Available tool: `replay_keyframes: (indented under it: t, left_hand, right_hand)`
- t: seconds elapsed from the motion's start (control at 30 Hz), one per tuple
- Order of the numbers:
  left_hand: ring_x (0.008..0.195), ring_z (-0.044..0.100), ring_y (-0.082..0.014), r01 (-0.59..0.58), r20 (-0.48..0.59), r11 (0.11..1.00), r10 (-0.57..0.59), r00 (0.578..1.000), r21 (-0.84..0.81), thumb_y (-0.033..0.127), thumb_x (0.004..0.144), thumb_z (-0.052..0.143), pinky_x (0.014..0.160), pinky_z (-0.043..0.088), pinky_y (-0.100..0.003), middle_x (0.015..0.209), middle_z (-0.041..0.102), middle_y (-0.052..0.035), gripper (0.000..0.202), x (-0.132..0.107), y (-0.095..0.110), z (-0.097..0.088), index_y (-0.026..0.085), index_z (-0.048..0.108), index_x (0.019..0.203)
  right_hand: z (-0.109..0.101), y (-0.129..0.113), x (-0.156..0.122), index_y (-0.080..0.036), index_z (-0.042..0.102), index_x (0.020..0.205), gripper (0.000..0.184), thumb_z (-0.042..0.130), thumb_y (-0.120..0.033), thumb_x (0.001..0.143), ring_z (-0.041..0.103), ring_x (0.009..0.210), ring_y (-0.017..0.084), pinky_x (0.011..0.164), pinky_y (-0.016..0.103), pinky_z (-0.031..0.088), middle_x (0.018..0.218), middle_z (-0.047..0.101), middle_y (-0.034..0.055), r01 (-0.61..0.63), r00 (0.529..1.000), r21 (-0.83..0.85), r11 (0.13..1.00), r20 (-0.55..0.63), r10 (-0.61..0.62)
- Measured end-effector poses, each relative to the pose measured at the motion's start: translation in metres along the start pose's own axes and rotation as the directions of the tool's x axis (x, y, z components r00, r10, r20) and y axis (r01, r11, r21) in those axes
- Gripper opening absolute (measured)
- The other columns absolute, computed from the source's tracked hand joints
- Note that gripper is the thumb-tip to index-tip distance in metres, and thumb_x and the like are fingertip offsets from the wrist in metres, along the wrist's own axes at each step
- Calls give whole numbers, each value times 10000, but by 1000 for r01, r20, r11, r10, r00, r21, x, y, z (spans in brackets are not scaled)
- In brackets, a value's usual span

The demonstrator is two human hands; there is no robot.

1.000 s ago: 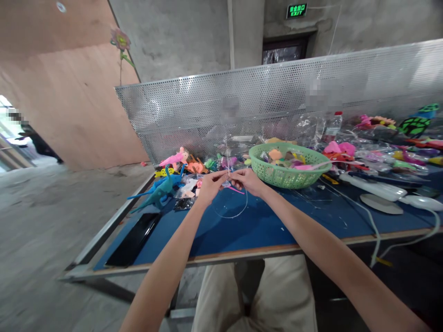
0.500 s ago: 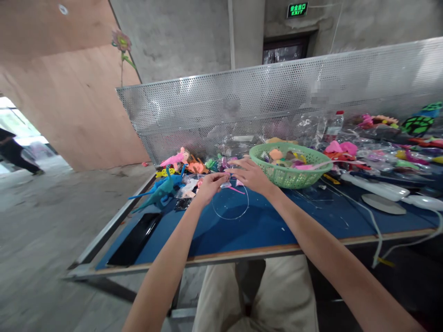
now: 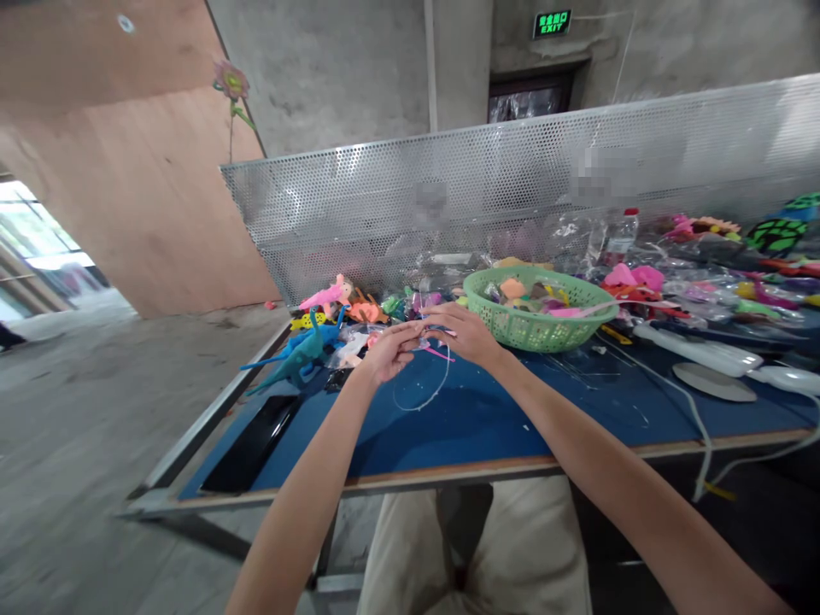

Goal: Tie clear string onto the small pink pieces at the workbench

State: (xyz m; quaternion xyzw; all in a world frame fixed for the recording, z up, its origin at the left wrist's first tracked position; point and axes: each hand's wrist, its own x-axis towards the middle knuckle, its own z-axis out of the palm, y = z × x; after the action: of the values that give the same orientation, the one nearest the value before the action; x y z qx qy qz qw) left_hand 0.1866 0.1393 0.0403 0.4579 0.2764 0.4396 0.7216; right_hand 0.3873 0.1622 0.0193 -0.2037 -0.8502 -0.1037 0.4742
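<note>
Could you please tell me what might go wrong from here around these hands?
The thin clear loop hanging below the left hand and right hand could snag or tangle.

The right hand appears close to the green basket, so a wide movement might bump it.

The flat black object reaches the front edge of the table, so a knock might tip it off.

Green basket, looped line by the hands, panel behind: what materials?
Basket: likely plastic, satin, molded-looking holes. Line: possibly nylon, pale and thin, holding a smooth curve; wire not ruled out. Panel: probably bare metal, grey sheen, regular perforations.
</note>
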Motion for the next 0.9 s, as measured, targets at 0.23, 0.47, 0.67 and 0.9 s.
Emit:
replay_keyframes:
  t: [0.23,0.47,0.67,0.9]
  left_hand:
    - [458,274,-7,-35,-1,999,36,999,39,216,655,882,362,118,-115,619,380,72,328,-2,-3,3,117,670,886]
    - [468,273,-14,-137,-15,989,138,990,57,299,610,918,373,153,-134,605,392,73,415,-1,-10,11,114,684,899]
    - [463,258,-21,-248,-85,964,256,963,100,371,595,925,379,176,-148,571,327,94,470,2,-16,14,131,694,926]
    - [466,291,-25,-347,-138,933,357,924,93,414,636,902,384,209,-149,575,357,88,476,7,-26,15,156,706,985]
  right_hand:
    - [0,-7,1,-253,701,1090,214,550,-377,1002,654,1065,219,973,401,523,1110,710,74,-47,997,7,999,-67,47]
    - [5,-12,1,-250,704,1031,209,538,-376,1008,662,1023,215,940,384,529,1046,716,73,-86,986,27,996,-141,89]
    - [2,-16,4,-247,718,919,184,599,-377,976,642,1015,237,1004,425,463,989,740,61,-128,973,-53,990,-200,114]
    - [12,-23,3,-232,724,911,189,590,-344,980,682,949,219,917,372,526,950,744,69,-190,935,166,968,-269,230]
